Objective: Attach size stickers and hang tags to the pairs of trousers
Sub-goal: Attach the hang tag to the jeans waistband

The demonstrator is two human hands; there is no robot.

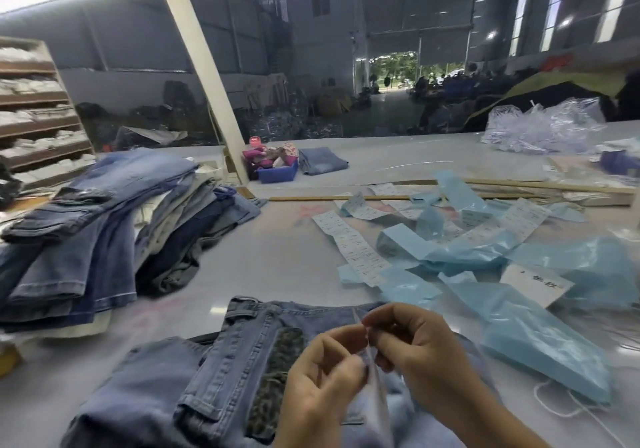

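Observation:
A folded pair of blue jeans lies on the white table right in front of me, waistband away from me, with a dark patterned patch on it. Both hands meet just above the jeans. My left hand and my right hand pinch a thin pale strip, blurred, that looks like a sticker strip or tag; it hangs down between them. White size-sticker strips and light blue backing papers lie scattered to the right.
A tall stack of jeans fills the left of the table. Farther back sit a blue tray, one folded pair of jeans, wooden sticks and clear plastic bags. A shelf unit stands at the left.

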